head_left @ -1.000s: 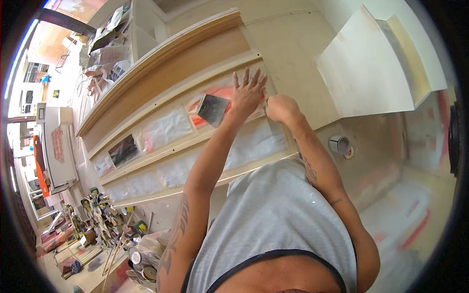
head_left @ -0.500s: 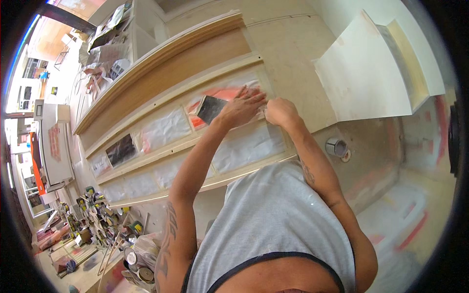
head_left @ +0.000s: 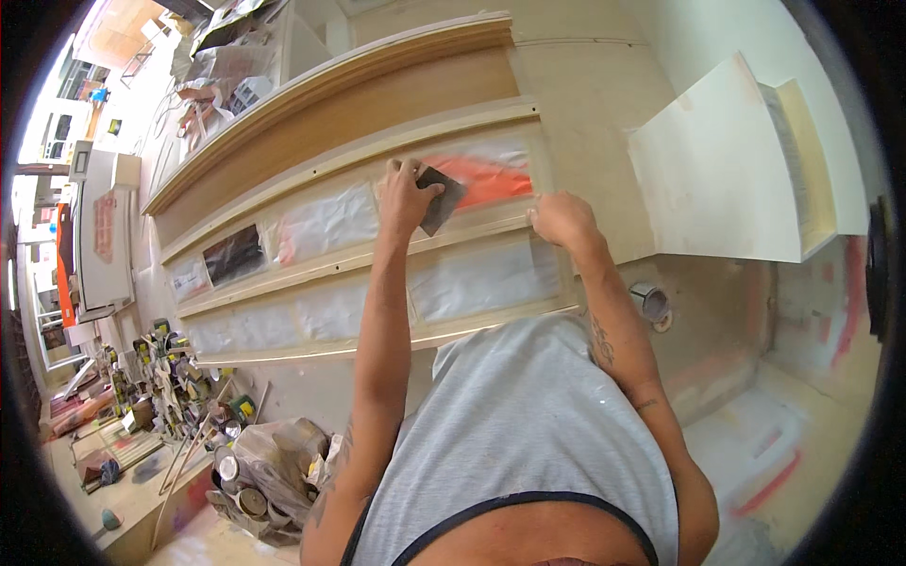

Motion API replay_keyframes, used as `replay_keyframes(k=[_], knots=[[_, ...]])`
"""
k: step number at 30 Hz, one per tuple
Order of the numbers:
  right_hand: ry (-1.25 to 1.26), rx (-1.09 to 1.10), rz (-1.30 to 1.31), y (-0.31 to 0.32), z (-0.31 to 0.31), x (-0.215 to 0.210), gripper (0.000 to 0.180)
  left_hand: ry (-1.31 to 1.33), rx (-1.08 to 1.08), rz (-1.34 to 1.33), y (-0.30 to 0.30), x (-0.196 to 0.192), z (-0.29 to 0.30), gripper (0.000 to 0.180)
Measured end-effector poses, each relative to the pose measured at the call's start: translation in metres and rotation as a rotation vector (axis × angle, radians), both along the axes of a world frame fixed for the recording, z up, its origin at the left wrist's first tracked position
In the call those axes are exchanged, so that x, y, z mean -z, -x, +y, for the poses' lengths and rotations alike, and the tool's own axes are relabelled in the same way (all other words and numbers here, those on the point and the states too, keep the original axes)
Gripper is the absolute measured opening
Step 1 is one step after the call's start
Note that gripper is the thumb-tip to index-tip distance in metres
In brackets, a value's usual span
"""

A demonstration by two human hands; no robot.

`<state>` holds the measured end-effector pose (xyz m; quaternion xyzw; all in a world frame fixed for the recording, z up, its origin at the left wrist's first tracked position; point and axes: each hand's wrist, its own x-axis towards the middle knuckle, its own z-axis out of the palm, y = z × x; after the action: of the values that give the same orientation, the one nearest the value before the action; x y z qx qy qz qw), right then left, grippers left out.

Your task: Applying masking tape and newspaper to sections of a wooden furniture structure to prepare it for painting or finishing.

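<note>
My left hand (head_left: 406,196) pinches a dark grey, flat square sheet that looks like sandpaper (head_left: 440,201), held over a covered pane of the pale wooden framed panel (head_left: 332,267). Just right of the sheet, that pane shows an orange-red patch (head_left: 491,182) under whitish covering. My right hand (head_left: 563,219) is closed, its fingers curled down at the right end of the panel's middle rail; what they hold, if anything, is hidden. Whitish wrinkled sheeting (head_left: 486,280) covers the nearer panes, and a dark pane (head_left: 234,255) sits further left.
Beyond the panel stands a brown wooden board with moulded edge (head_left: 349,104). A white box-like piece (head_left: 722,165) is at the right. On the floor are a can (head_left: 648,302) to my right and, at lower left, a clutter of cans and a plastic bag (head_left: 283,453).
My left hand has moved left off the orange-red patch and now grips the dark sheet, which lay on the pane before. The right hand stays closed near the panel's right end.
</note>
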<state>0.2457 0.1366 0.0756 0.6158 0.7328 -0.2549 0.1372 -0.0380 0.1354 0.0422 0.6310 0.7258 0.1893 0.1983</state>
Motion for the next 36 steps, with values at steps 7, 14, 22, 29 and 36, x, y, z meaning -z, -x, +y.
replay_keyframes(k=[7, 14, 22, 29, 36], knots=[[-0.103, 0.253, 0.399, -0.034, -0.020, -0.014, 0.065, -0.054, 0.385, -0.175, -0.048, -0.042, 0.029, 0.035], [-0.013, 0.484, 0.761, -0.052, -0.069, 0.016, 0.071, 0.105, 0.618, -0.104, -0.103, -0.033, 0.058, 0.045], [-0.031, 0.575, 0.910, -0.053, -0.083, 0.020, 0.062, 0.046, 0.913, -0.150, -0.123, -0.024, 0.092, 0.042], [0.086, 0.552, 0.887, -0.050, -0.080, 0.011, 0.060, 0.020, 0.890, -0.077, -0.121, 0.002, 0.097, 0.044], [0.081, 0.544, 0.930, -0.050, -0.079, 0.019, 0.051, 0.100, 0.802, -0.043, -0.124, -0.009, 0.084, 0.049]])
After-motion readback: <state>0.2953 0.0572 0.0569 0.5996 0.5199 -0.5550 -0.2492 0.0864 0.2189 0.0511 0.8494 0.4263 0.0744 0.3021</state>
